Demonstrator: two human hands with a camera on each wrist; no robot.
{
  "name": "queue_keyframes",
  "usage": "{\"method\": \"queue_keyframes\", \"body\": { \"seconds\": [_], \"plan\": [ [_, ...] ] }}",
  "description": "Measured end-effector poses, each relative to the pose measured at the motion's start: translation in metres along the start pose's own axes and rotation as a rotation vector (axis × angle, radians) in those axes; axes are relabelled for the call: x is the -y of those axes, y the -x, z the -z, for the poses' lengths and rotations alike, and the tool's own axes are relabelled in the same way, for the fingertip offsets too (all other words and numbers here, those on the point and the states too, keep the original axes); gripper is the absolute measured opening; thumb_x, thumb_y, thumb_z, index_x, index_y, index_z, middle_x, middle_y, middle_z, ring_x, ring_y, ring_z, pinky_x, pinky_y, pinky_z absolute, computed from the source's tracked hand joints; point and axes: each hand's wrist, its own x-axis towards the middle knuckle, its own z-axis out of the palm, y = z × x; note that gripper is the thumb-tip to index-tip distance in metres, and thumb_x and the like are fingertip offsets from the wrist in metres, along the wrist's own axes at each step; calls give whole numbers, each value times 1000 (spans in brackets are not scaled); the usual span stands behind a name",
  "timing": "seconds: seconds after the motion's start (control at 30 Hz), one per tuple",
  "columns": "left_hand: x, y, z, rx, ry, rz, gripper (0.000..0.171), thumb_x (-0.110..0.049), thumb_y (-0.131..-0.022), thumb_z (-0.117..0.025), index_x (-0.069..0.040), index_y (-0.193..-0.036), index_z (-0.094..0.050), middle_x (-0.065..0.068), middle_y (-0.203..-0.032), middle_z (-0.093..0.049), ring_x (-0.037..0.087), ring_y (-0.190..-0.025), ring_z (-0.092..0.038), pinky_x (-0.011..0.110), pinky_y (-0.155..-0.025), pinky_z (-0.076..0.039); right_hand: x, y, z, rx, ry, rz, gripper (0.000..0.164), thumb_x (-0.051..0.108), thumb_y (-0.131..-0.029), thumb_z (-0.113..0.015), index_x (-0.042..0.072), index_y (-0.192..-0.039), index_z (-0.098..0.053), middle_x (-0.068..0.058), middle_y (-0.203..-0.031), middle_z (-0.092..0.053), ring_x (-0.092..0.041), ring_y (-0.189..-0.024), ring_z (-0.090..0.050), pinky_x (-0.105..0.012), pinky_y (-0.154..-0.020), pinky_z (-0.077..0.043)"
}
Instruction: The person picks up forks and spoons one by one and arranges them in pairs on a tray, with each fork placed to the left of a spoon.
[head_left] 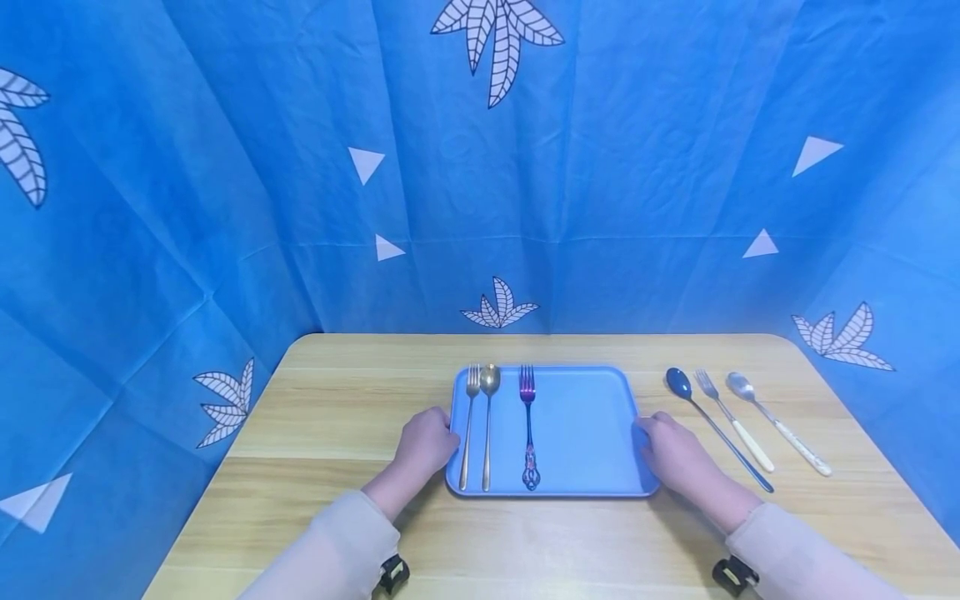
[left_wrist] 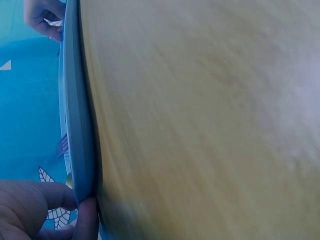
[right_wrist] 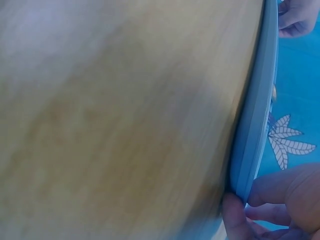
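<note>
A blue rectangular tray lies between my two hands in the head view. My left hand pinches its left rim, and my right hand pinches the right rim. In the left wrist view, thumb and finger of the left hand meet on the tray's edge; the right hand has a like hold in its own wrist view. On the tray's left half lie a gold fork, a gold spoon and a purple-and-blue fork with an ornate handle.
Right of the tray, a dark spoon, a fork with a cream handle and a spoon with a pale patterned handle lie on the wooden table. A blue curtain with leaf prints hangs behind and at the sides.
</note>
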Motion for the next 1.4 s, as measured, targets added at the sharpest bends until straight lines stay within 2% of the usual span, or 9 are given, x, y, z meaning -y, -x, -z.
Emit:
{"method": "queue_keyframes", "body": {
  "seconds": [0.23,0.33,0.47,0.53,0.7,0.77,1.0,1.23,1.4],
  "plan": [
    [3,-2,1,56,40,29,34,0,-76,-60,-15,-53,-40,-5,-50,-33,13,-47,-34,26,-46,-30,-3,-1,2,20,-37,-3,37,-4,-85,-67,-16,-120,-60,-27,-99,-63,-41,-90,-65,-51,-81,-56],
    [4,-3,3,74,46,35,36,-1,-75,-61,-15,-52,-38,-7,-49,-30,12,-46,-33,25,-45,-28,-5,-2,4,38,-68,-10,36,-5,-85,-64,-14,-120,-61,-32,-106,-63,-47,-99,-63,-54,-85,-54],
    [2,-4,4,85,58,42,37,-1,-75,-61,-16,-51,-37,-7,-48,-30,12,-46,-32,25,-45,-28,-6,-2,9,52,-102,-4,35,-5,-84,-64,-12,-119,-63,-32,-109,-65,-47,-101,-64,-56,-85,-54],
    [1,-3,4,90,63,51,37,-1,-76,-61,-15,-52,-38,-6,-49,-31,12,-46,-33,25,-46,-28,-7,-2,11,67,-113,1,30,-3,-85,-67,-10,-114,-65,-27,-103,-67,-42,-94,-66,-53,-81,-56],
    [-1,-2,3,88,74,65,35,0,-78,-61,-14,-53,-40,-5,-50,-33,13,-46,-35,25,-45,-30,-11,-3,21,93,-105,0,35,8,-86,-71,-10,-115,-64,-21,-99,-70,-37,-90,-67,-51,-78,-56],
    [-2,-1,3,86,77,68,34,0,-77,-61,-14,-54,-41,-5,-50,-34,13,-46,-36,25,-45,-31,-13,-3,27,91,-108,-12,40,12,-89,-69,-11,-120,-62,-23,-104,-70,-40,-95,-67,-55,-82,-54],
    [-3,-2,4,68,72,69,31,2,-78,-61,-13,-59,-42,-3,-54,-38,15,-49,-39,27,-47,-33,-23,-8,46,100,-67,-65,41,21,-93,-66,-9,-120,-63,-18,-100,-71,-40,-92,-67,-57,-82,-52],
    [-4,0,5,47,35,44,17,0,-79,-64,-9,-73,-51,4,-67,-51,20,-61,-49,30,-54,-40,-33,-10,59,155,-88,-92,44,22,-94,-66,-13,-121,-60,-20,-99,-69,-39,-91,-66,-57,-81,-52],
    [-4,0,5,47,21,41,16,-1,-81,-66,-7,-76,-52,5,-69,-53,21,-63,-51,31,-56,-42,-41,-11,68,160,-64,-90,43,21,-94,-66,-15,-118,-60,-25,-99,-69,-43,-92,-66,-58,-82,-51]
  ]
}}
